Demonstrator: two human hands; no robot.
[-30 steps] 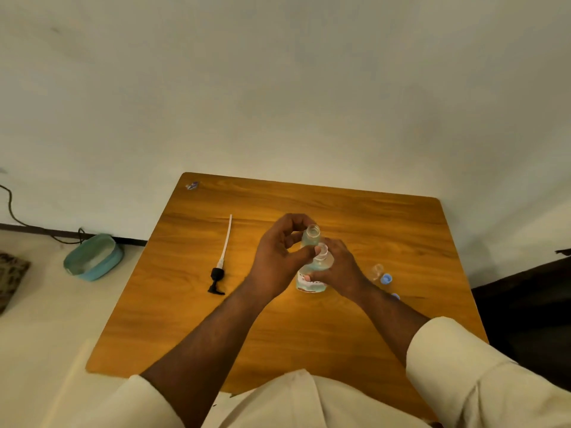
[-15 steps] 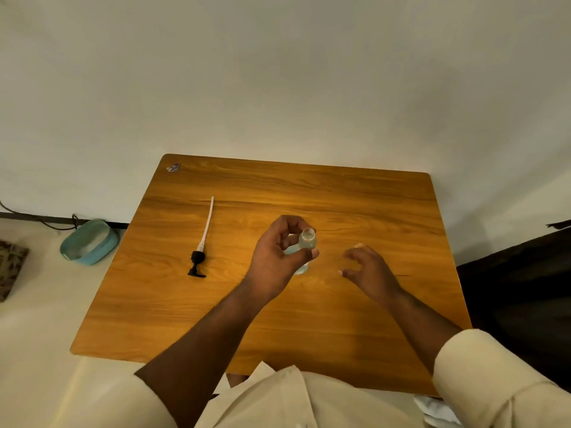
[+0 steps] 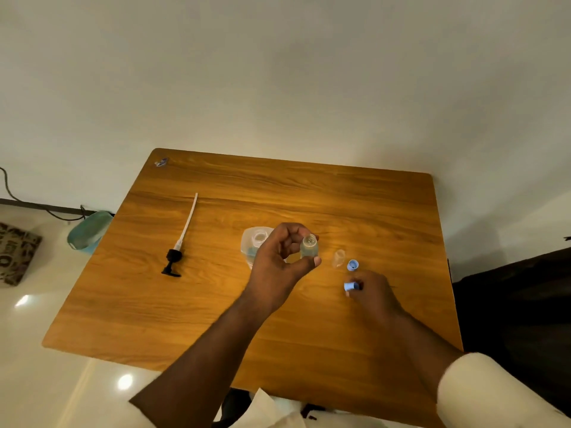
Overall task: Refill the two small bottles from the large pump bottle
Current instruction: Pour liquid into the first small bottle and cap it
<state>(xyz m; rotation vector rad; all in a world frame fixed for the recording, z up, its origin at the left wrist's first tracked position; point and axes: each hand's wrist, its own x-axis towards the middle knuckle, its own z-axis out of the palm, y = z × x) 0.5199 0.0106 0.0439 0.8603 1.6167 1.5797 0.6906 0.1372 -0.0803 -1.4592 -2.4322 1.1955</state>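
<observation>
Overhead, a wooden table (image 3: 309, 196) with rounded corners fills the middle of the view, set against a plain pale wall.

Large pump bottle (image 3: 251, 242): clear plastic, standing on the table just behind the left hand, neck open, pump gone. A little blue-green liquid shows low inside; most of the body looks empty. The hand hides its near side.

Pump head (image 3: 180, 240): black nozzle with a long white dip tube, lying flat on the table well to the left of the bottle, tube pointing away toward the wall.

Left hand (image 3: 278, 264): raised over the table centre, thumb and fingers pinched on a small bottle (image 3: 309, 247). That bottle is clear, held upright, mouth open, with pale liquid filling much of it.

Right hand (image 3: 375, 293): low near the table's right side, fingertips closed on a blue cap (image 3: 349, 286).

Second small bottle (image 3: 339, 257): clear, apparently empty, on the table between the two hands; whether it stands or leans I cannot tell.

Second blue cap (image 3: 352, 265): on the table just beside that bottle, to its right.

Teal bowl-like container (image 3: 88, 231): on the floor beyond the table's left edge; contents not visible.
</observation>
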